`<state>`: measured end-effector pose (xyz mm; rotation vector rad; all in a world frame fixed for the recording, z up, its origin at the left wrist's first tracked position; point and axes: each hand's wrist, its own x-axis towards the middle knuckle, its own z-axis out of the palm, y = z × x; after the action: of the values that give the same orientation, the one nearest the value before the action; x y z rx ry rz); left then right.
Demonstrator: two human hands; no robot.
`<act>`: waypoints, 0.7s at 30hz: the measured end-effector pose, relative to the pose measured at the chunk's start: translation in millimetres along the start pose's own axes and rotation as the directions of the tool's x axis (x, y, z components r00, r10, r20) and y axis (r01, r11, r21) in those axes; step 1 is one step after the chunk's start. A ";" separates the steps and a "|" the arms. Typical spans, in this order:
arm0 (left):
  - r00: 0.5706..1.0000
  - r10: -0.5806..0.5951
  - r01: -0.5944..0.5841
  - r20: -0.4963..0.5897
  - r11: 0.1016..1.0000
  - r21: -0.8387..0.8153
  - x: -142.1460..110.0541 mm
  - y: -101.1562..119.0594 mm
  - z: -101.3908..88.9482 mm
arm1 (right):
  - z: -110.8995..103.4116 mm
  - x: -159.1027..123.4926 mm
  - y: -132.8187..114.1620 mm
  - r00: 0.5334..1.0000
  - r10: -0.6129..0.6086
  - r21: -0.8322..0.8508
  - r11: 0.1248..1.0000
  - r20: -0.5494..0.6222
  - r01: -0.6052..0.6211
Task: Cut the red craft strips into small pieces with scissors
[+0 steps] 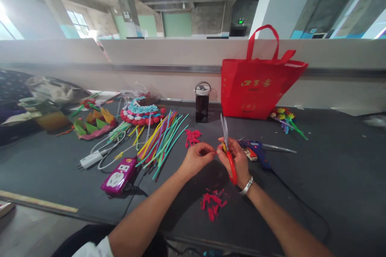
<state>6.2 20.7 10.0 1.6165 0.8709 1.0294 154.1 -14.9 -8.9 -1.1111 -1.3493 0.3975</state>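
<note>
My right hand (237, 158) holds a pair of scissors (231, 167) with red handles, its blades pointing up and away from me. Its thumb and fingertip meet my left hand (197, 160) at a tiny red piece, mostly hidden between the fingers. The left hand is closed in a pinch on that red piece. Just beyond the left hand lies a small heap of red scraps (193, 137). Nearer to me, below both hands, is a second loose pile of larger red pieces (212, 202) on the dark table (181, 209).
Left of the hands lie colourful pipe cleaners (164, 140), a purple box (120, 176), a white charger (91, 159) and a paper crown (95, 124). A dark tumbler (202, 104) and red bag (256, 88) stand behind. A blue glue gun (261, 154) trails its cord on the right.
</note>
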 end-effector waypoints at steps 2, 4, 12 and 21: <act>0.999 -0.027 0.026 0.024 1.000 0.005 0.6 -2.6 0.3 | 0.7 -0.6 0.2 1.000 0.011 0.010 1.000 0.004 -0.011; 0.998 -0.053 0.053 0.039 0.999 -0.002 0.8 -4.7 0.9 | 1.2 -1.7 1.1 1.000 0.025 0.017 1.000 0.006 -0.025; 0.988 -0.128 0.078 -0.086 0.896 -0.437 -0.4 0.3 1.4 | 1.7 -4.7 1.6 0.999 0.027 -0.160 0.987 0.042 -0.020; 0.972 -0.125 -0.018 -0.200 0.806 -0.592 0.0 3.6 -1.1 | 15.3 -12.5 8.1 0.976 0.001 -0.391 0.916 0.220 0.087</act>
<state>5.4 20.2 13.6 0.9480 0.6451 1.3091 140.0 -14.7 -24.9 -1.4003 -1.6958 0.2160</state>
